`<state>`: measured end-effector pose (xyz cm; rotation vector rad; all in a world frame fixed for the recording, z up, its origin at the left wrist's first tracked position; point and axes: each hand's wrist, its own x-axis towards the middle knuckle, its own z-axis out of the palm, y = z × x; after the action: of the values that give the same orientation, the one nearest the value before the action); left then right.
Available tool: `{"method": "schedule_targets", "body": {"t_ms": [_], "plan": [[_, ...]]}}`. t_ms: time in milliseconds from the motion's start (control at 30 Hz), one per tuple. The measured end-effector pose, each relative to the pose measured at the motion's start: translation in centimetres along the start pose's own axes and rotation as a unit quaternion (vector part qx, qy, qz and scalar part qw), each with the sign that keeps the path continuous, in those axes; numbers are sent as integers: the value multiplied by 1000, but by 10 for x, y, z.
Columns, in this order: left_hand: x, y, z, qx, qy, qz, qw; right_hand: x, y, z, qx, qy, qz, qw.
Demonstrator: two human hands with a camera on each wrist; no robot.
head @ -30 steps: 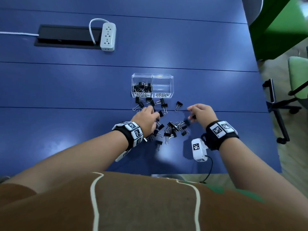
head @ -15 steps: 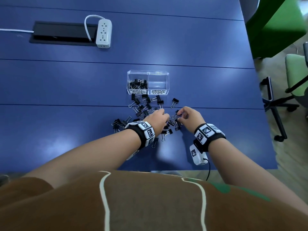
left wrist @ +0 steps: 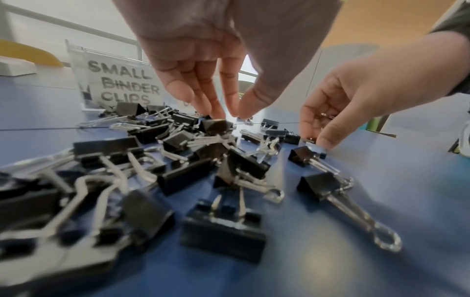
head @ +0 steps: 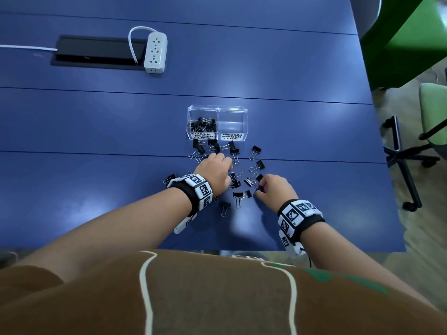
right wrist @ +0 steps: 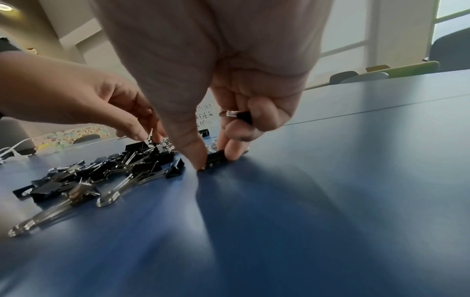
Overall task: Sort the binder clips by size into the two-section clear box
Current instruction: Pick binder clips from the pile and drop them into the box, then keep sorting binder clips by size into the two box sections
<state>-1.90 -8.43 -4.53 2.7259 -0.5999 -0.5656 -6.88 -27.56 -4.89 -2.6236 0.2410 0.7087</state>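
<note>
A: Clips [head: 238,182] lie loose on the blue table [head: 96,189], a black scatter just in front of the clear box [head: 217,123]. Where are the hands?

B: Both are down in the scatter. The left hand [head: 214,171] reaches into the far side of it, close to the box. In its wrist view thumb and fingers [left wrist: 218,108] point downward and converge on the wire loop of a small clip [left wrist: 216,125]; whether they already grip it I cannot tell.

A: And the right hand [head: 273,189]?

B: It is at the near right edge of the scatter. Its thumb and forefinger pinch a clip [right wrist: 216,157] that sits on the table, and its curled back fingers hold another clip [right wrist: 240,115] tucked in the palm.

A: What about the box itself?

B: It has two sections side by side. The left one, labelled SMALL BINDER CLIPS, holds a heap of black clips [head: 203,124]. The right one, labelled MEDIUM BINDER CLIPS, shows no clips inside.

A: Anything else on the table?

B: A white power strip [head: 155,52] lies far back on the left, beside a dark cable hatch [head: 96,53]
</note>
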Motion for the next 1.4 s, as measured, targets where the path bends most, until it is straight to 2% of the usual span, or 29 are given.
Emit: {"method": "schedule_targets", "body": {"t_ms": [200,333,400,500,600,667,733,867,933,1100,1233,1333,1400], "plan": [[9,31,9,-2,-4,49,999,1,10,-2,145,23,38,988],[14,50,17,25,-27,76,996,5,26,-8,228,9,66,971],[18,51,18,33,-17,48,998,6,29,-12,315,4,87,945],[20,45,15,29,-26,-18,999,8,28,-20,462,5,118,879],[17,39,13,24,-42,-38,998,9,25,-28,569,-30,115,813],[15,36,13,21,-55,-41,997,11,22,-30,590,-60,98,799],[14,33,14,19,-65,-44,997,16,20,-28,550,-71,82,828],[16,29,14,-8,-73,-48,996,30,21,-17,285,-25,61,956],[16,26,14,-25,-76,-44,996,31,21,-12,176,5,46,983],[13,17,14,-59,-48,-26,997,23,8,-2,79,8,6,997],[12,9,7,-110,-39,-19,993,24,0,4,81,14,-1,997],[12,3,-4,-195,23,-45,979,26,-6,3,94,16,-1,995],[14,-3,-16,-255,68,-84,961,27,-11,1,93,18,-6,995]]}}
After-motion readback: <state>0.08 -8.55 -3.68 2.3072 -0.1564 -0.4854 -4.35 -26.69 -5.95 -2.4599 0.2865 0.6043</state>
